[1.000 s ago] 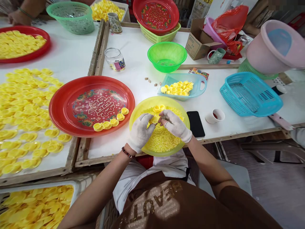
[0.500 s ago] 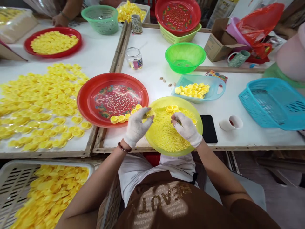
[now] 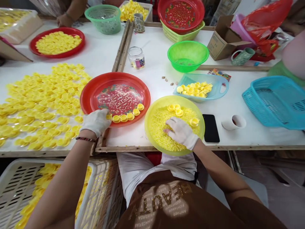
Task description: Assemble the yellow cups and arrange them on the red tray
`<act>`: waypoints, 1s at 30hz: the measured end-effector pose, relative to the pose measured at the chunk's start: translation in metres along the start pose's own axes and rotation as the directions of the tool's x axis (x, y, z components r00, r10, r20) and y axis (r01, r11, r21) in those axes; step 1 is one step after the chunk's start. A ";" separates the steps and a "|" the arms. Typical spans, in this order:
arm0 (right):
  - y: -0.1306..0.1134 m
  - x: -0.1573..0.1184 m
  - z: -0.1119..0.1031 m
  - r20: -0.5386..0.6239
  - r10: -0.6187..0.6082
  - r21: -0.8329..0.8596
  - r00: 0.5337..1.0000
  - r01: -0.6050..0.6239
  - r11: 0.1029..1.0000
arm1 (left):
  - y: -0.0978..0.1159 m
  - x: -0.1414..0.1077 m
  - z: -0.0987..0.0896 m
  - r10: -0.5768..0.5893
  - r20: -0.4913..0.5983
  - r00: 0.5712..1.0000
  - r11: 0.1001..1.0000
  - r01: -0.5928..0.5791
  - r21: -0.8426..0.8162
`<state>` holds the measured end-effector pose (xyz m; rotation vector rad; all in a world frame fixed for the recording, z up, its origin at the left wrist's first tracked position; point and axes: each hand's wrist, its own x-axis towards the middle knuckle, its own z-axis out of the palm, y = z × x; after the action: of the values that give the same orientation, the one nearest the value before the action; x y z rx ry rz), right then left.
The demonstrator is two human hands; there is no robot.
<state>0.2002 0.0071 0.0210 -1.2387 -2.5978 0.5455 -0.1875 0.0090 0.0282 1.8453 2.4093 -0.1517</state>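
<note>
My left hand point(image 3: 96, 122), in a white glove with bare fingertips, is at the near left rim of a red tray point(image 3: 89, 92). Its fingers are closed on a small yellow plastic cup point(image 3: 109, 117), at the left end of a row of similar cups point(image 3: 124, 118) along the tray's near side. My right hand point(image 3: 182, 132), gloved too, rests with curled fingers on the small yellow beads point(image 3: 158, 127) in a yellow bowl point(image 3: 148, 117); what it pinches is hidden. Several yellow cups point(image 3: 178, 112) lie on the beads.
Loose yellow cups point(image 3: 47, 95) cover the left table. A blue scoop point(image 3: 218, 87) with cups stands behind the bowl; a black phone point(image 3: 211, 128), a paper cup point(image 3: 232, 122) and a blue basket point(image 3: 259, 108) are to the right. Another person's hand point(image 3: 64, 20) is far left.
My left hand has moved left from the bowl to the red tray's near left rim. My right hand has lowered into the beads. The view has shifted slightly.
</note>
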 end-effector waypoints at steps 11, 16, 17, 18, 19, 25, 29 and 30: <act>0.001 0.002 0.009 0.082 0.023 0.386 0.996 -0.052 0.921 | 0.225 0.000 -0.015 0.482 -0.209 0.851 0.785 -0.526 -0.329; 0.016 0.005 -0.002 0.106 0.346 0.951 0.932 -0.197 0.240 | 0.282 0.005 0.001 0.461 -0.064 0.885 0.831 -0.456 -0.317; 0.020 0.005 -0.006 0.149 0.368 0.973 0.918 -0.202 0.108 | 0.283 0.006 0.002 0.455 -0.067 0.888 0.834 -0.451 -0.318; 0.024 0.006 -0.010 0.178 0.376 0.981 0.909 -0.194 0.005 | 0.281 0.007 0.002 0.450 -0.072 0.890 0.835 -0.448 -0.320; 0.028 0.007 -0.014 0.195 0.380 0.981 0.904 -0.180 -0.077 | 0.277 0.008 0.002 0.445 -0.080 0.892 0.832 -0.446 -0.330; 0.025 0.023 -0.034 0.149 0.459 0.978 0.876 -0.061 -0.200 | 0.235 -0.016 0.001 0.409 -0.186 0.893 0.681 -0.434 -0.590; 0.005 0.044 -0.037 -0.019 0.516 0.993 0.856 0.077 -0.091 | 0.222 -0.040 0.007 0.448 -0.239 0.862 0.554 -0.477 -0.682; 0.001 0.048 -0.036 -0.068 0.528 0.992 0.847 0.112 -0.053 | 0.222 -0.044 0.008 0.456 -0.243 0.857 0.547 -0.484 -0.683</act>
<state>0.1833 0.0536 0.0548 -0.9072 -0.8351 1.5867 0.0384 0.0235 0.0232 1.9425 1.4855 0.7838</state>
